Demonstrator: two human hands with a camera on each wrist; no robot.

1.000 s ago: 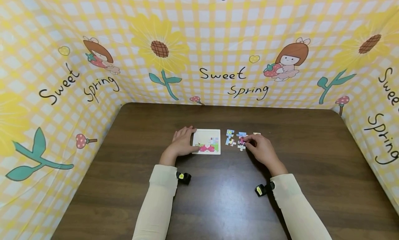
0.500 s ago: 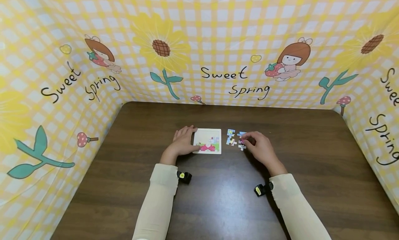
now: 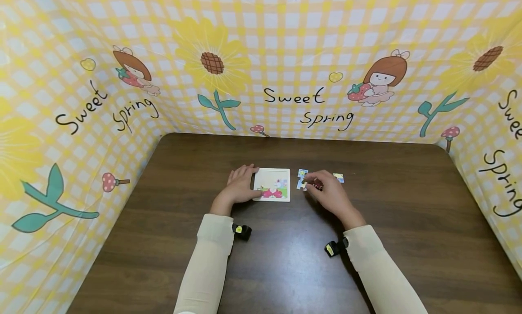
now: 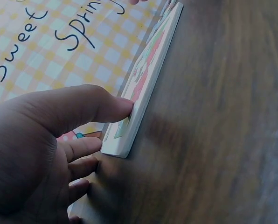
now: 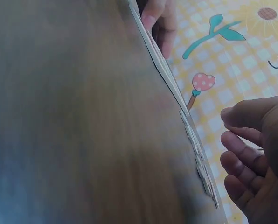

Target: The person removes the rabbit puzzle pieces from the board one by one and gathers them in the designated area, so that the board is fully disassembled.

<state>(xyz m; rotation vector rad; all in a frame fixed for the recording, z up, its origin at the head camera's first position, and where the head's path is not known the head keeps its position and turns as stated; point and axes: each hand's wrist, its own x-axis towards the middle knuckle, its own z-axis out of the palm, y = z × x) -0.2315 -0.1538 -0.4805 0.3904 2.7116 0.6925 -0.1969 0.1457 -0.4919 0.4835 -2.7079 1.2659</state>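
Note:
A white-framed jigsaw tray lies flat on the table, with pink and green pieces fitted along its lower part. My left hand rests at its left side. In the left wrist view the straight thumb presses on the tray's top face, while the other fingers lie beside its edge. Right of the tray are loose jigsaw pieces, partly hidden under my right hand. Seen from the right wrist, the fingers are loosely bent above the pieces, with nothing visible between them.
A single loose piece lies beyond my right hand. The dark wooden table meets a yellow checked cloth that stands up at the back and both sides.
My right hand has moved left over the loose pieces, covering more of them and uncovering the piece at the far right. My left hand stays on the tray.

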